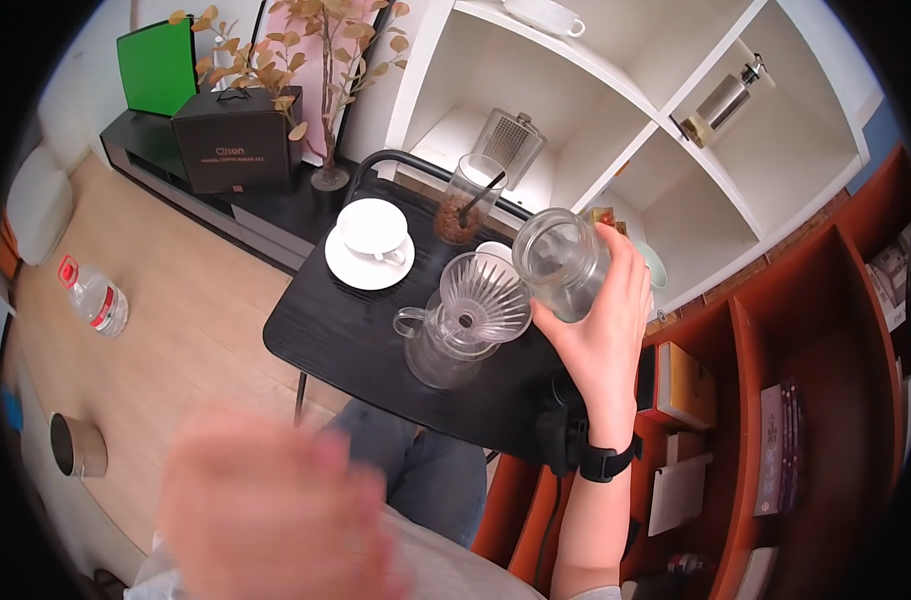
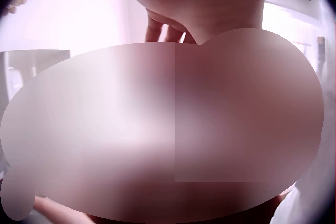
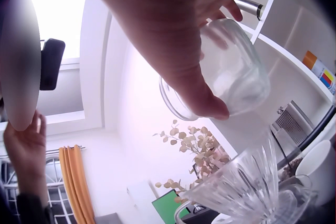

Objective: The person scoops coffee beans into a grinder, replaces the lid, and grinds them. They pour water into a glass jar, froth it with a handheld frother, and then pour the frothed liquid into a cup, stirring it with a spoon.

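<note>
My right hand [image 1: 615, 320] grips a clear glass jar [image 1: 560, 265] around its side, thumb on one side and fingers on the other. The right wrist view shows the jar [image 3: 233, 71] tilted and see-through. Just left of it, a ribbed clear coffee dripper [image 1: 485, 300] sits on a glass server [image 1: 440, 355] with a handle. My left hand [image 1: 275, 500] is raised close to the head camera and strongly blurred. In the right wrist view that left hand [image 3: 29, 150] is up by the head, fingers pointing upward, with no object showing in it.
The black table [image 1: 315, 325] also bears a white cup [image 1: 372, 228] on a saucer [image 1: 355, 270] and a glass of coffee beans [image 1: 458, 215] with a black stick. White shelving [image 1: 665, 130] stands behind, brown bookshelves [image 1: 755, 350] at right. A water bottle [image 1: 100, 305] stands on the floor.
</note>
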`<state>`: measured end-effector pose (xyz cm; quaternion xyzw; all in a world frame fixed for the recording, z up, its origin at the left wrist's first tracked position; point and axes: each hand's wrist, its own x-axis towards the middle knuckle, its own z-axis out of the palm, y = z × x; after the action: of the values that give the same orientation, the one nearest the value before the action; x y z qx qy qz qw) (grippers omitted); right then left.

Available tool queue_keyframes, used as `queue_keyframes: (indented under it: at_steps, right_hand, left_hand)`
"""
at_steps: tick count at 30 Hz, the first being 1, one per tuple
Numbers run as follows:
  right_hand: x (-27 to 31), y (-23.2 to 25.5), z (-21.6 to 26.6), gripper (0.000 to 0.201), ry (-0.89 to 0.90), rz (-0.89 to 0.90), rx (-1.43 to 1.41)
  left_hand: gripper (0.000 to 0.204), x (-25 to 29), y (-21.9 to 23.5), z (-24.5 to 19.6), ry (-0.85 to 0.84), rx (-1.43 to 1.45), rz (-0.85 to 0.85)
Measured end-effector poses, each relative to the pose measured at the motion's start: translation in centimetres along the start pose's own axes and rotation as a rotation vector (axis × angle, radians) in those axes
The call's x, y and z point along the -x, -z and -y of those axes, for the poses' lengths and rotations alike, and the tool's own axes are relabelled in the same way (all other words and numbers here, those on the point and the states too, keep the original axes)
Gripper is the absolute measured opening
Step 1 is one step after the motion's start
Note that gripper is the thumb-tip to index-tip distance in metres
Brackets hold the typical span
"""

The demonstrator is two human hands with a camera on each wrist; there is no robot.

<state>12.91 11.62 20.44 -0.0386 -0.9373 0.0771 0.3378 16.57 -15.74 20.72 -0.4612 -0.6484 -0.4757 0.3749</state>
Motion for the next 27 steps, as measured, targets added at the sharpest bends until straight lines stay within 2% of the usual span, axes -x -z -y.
queue_keyframes:
  at_steps: [1, 2, 3, 4, 6, 8, 11, 15, 17, 27]
  right_hand:
    - [0.0, 0.0, 0.0, 0.080, 0.009, 0.004, 0.025]
    - [0.0, 0.0, 0.1, 0.080, 0.019, 0.004, 0.050]
    - [-0.1, -0.1, 0.2, 0.080, 0.015, 0.000, 0.051]
    - [-0.1, -0.3, 0.3, 0.081, 0.032, 0.005, 0.082]
    - [0.1, -0.4, 0.4, 0.081, 0.045, 0.008, 0.118]
    - [0.1, -0.6, 0.5, 0.081, 0.063, 0.030, 0.134]
    - [0.1, -1.1, 0.7, 0.082, 0.086, 0.039, 0.164]
    - [0.1, -1.4, 1.0, 0.079, 0.130, 0.038, 0.201]
    - [0.0, -1.6, 1.2, 0.075, 0.144, 0.032, 0.208]
    - [0.5, -1.2, 1.3, 0.072, 0.225, 0.071, 0.237]
  left_hand:
    - [0.018, -1.5, -1.8, 3.8, -0.274, 0.074, -0.033]
    - [0.022, -1.7, -2.5, 3.5, 0.031, -0.024, -0.013]
    - [0.023, -1.4, -3.5, 4.6, 0.195, 0.019, 0.028]
    - [0.022, -0.8, -4.6, 5.6, 0.260, 0.011, 0.092]
    - [0.020, 0.8, -6.6, 7.3, 0.271, -0.035, 0.143]
    - [0.024, 2.1, -7.9, 8.1, 0.315, -0.157, 0.296]
    - [0.024, 3.6, -9.6, 9.1, 0.307, -0.150, 0.336]
    - [0.020, 4.5, -10.6, 10.0, 0.279, -0.177, 0.289]
    - [0.017, 4.6, -10.6, 10.1, 0.338, -0.159, 0.287]
    - [0.017, 5.0, -10.7, 10.2, 0.354, -0.148, 0.246]
